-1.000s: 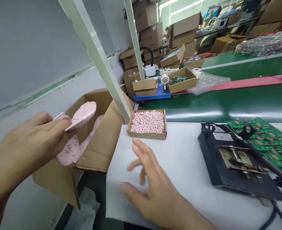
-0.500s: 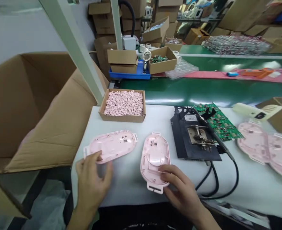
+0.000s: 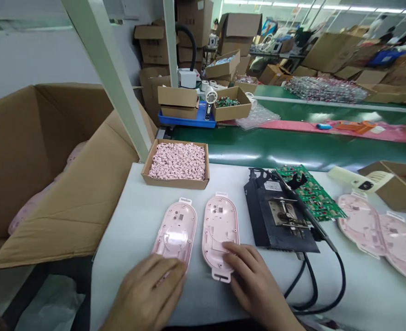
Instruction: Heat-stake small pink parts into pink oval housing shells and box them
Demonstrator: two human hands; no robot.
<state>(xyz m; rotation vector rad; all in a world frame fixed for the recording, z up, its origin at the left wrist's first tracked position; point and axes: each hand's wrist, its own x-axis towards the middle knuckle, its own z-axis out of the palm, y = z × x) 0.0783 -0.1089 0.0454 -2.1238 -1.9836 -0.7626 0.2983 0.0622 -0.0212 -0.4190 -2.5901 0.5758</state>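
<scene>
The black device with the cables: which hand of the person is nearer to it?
Right. The right hand, touching the right pink shell, is just in front of the black device; the left hand, at the left pink shell, is farther left.

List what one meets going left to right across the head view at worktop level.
Large open carton → first pink shell → second pink shell → black unit with cables → pink shells at far right.
</scene>
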